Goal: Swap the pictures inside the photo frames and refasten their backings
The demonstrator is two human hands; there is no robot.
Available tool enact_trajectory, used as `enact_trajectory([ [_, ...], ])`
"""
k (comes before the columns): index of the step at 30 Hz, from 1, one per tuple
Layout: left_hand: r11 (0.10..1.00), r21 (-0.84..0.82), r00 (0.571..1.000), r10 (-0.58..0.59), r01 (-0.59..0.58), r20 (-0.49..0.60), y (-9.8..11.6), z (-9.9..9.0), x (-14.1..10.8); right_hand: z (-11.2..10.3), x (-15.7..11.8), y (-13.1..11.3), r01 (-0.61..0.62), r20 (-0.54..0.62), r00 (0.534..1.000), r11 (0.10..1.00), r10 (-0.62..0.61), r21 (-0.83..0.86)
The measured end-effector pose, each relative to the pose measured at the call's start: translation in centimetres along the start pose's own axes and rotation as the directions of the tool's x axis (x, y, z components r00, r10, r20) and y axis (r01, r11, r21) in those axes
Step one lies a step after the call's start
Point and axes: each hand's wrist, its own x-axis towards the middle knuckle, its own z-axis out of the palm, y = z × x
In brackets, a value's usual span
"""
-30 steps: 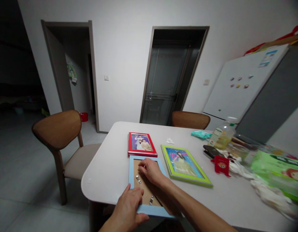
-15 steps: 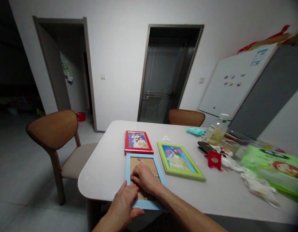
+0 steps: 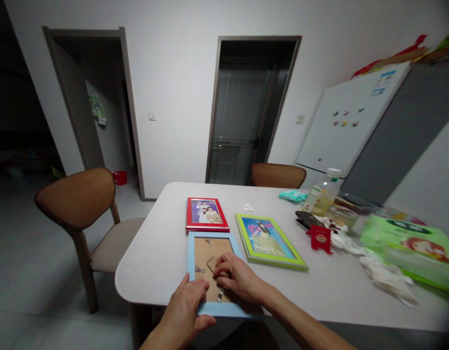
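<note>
While the left hand [image 3: 190, 304] is pressing flat on the blue frame [image 3: 192, 253] at its 7 o'clock corner, right hand [image 3: 233, 277] fingers are curling over backing clips [image 3: 200, 269]; some clips are looking unturned.

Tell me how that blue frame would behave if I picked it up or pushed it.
The blue frame looks stiff and flat, so it would likely lift as one piece. Lying face down on the smooth table, it would probably slide easily. Its near edge sits at the table's rim, so a pull could tip it off.
</note>
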Motion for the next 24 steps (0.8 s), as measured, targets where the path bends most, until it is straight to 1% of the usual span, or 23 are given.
enact_trajectory([
  [3, 1.000, -0.009, 1.000, -0.008, 0.008, -0.006, 0.1, -0.1, -0.1, 0.1, -1.5, 0.0, 0.088, 0.073, 0.993, 0.994, -0.093, 0.060],
  [6, 1.000, -0.013, 1.000, -0.013, 0.013, -0.004, 0.1, 0.1, -0.1, 0.7, -2.1, -0.1, 0.115, 0.083, 0.989, 0.992, -0.119, 0.050],
  [9, 1.000, -0.016, 1.000, -0.018, 0.018, -0.008, -0.1, 0.3, 0.0, 1.2, -2.2, 0.0, 0.149, 0.069, 0.986, 0.988, -0.152, 0.046],
  [12, 1.000, -0.012, 1.000, -0.012, 0.012, -0.005, -0.4, 0.4, 0.0, 1.2, -2.4, 0.1, 0.188, 0.055, 0.980, 0.981, -0.190, 0.041],
  [15, 1.000, -0.009, 1.000, -0.009, 0.009, -0.004, -0.3, 0.2, -0.1, 1.1, -2.7, 0.1, 0.210, 0.016, 0.977, 0.977, -0.211, 0.032],
  [17, 1.000, -0.005, 1.000, -0.028, 0.028, -0.005, 0.0, 0.1, -0.1, 1.2, -2.8, 0.0, 0.226, -0.019, 0.974, 0.973, -0.225, 0.049],
  [19, 0.999, 0.021, 0.999, -0.047, 0.047, 0.009, 0.5, 0.4, 0.1, 1.3, -2.9, -0.1, 0.211, -0.082, 0.975, 0.973, -0.204, 0.090],
  [20, 0.998, 0.043, 0.998, -0.049, 0.047, 0.028, 0.8, 0.7, 0.3, 1.3, -2.8, 0.0, 0.185, -0.124, 0.978, 0.976, -0.170, 0.118],
  [22, 0.997, 0.075, 0.997, -0.040, 0.035, 0.072, 1.2, 1.4, 0.7, 1.3, -2.8, 0.2, 0.112, -0.216, 0.974, 0.978, -0.073, 0.174],
  [24, 0.998, 0.059, 0.995, -0.018, 0.012, 0.097, 1.2, 2.0, 0.9, 0.9, -2.8, 0.7, 0.047, -0.297, 0.955, 0.974, 0.022, 0.221],
])
